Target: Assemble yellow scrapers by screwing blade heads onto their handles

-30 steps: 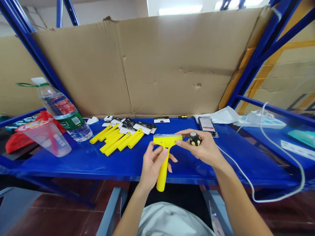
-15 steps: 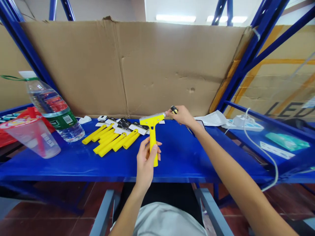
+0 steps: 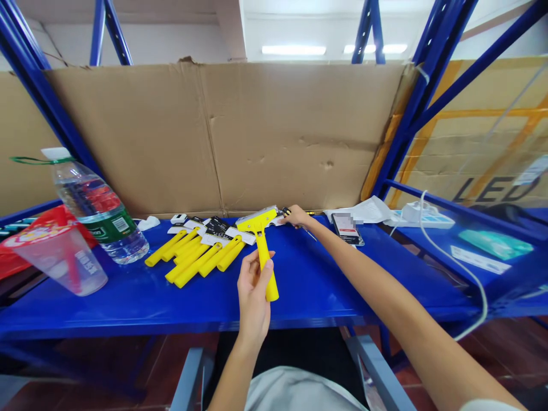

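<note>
My left hand [image 3: 256,285] is wrapped round the handle of a yellow scraper [image 3: 266,268], whose wide head with a metal or clear edge points up and away from me. Beyond the right end of that head, my right hand [image 3: 296,217] is closed on a dark screwdriver-like tool [image 3: 286,212] with a thin shaft. White card lies at its fingertips. To the left, several yellow scraper handles [image 3: 192,264] lie in a pile on the blue table, with black and white cards [image 3: 216,228] at their far ends.
A water bottle [image 3: 105,214] and a plastic cup with a red straw [image 3: 75,260] stand on the left of the blue table [image 3: 325,291]. A phone [image 3: 346,228], white paper [image 3: 363,211] and a power strip [image 3: 432,218] lie right. Cardboard [image 3: 308,131] rises behind.
My right hand has moved down and slightly left, to the tabletop behind the scraper head. The scraper's handle has tilted in my left hand. The view has tipped up, and the phone now shows.
</note>
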Action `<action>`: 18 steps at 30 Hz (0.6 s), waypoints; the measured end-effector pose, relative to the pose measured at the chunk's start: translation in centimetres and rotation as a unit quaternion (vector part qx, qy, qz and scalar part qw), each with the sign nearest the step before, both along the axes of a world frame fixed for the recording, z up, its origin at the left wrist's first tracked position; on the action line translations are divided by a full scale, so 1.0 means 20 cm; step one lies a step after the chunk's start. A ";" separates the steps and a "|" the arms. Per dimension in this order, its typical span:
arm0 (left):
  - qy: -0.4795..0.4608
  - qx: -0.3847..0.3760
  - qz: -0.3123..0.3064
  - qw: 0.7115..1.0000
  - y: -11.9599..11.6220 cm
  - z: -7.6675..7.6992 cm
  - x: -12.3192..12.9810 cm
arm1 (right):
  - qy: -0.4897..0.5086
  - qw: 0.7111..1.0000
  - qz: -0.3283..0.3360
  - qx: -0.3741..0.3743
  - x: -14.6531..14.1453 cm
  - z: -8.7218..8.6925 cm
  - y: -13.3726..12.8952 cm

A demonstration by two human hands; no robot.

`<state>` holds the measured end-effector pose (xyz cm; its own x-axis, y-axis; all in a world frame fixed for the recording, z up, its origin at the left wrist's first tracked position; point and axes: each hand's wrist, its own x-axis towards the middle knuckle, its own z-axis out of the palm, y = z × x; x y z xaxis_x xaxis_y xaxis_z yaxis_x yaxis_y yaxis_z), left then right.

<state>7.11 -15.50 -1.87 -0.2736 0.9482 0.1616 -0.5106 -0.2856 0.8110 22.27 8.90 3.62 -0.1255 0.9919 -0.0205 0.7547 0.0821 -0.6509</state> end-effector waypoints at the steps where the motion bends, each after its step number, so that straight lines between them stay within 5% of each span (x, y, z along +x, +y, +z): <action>1: 0.002 0.002 0.001 1.000 0.00 0.00 0.00 | 0.003 1.000 0.011 0.015 0.02 0.00 -0.03; 7: -0.015 0.035 -0.007 0.999 0.05 0.09 -0.02 | 0.016 0.981 0.083 0.175 0.17 0.10 -0.34; 12: 0.029 0.138 0.001 0.990 0.10 0.36 -0.04 | 0.050 0.950 0.112 0.288 0.27 0.12 -0.68; 15: 0.086 0.203 -0.001 0.975 0.19 0.54 -0.05 | 0.127 0.940 0.136 0.285 0.33 0.06 -0.84; 18: 0.182 0.235 -0.027 0.954 0.31 0.64 -0.05 | 0.195 0.933 0.148 0.265 0.37 0.02 -0.92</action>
<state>6.12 -9.39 10.98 -0.0702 0.7582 0.6483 -0.2437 -0.6432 0.7259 29.62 -9.57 3.97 -0.2918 0.7699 0.5676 0.3625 0.6382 -0.6793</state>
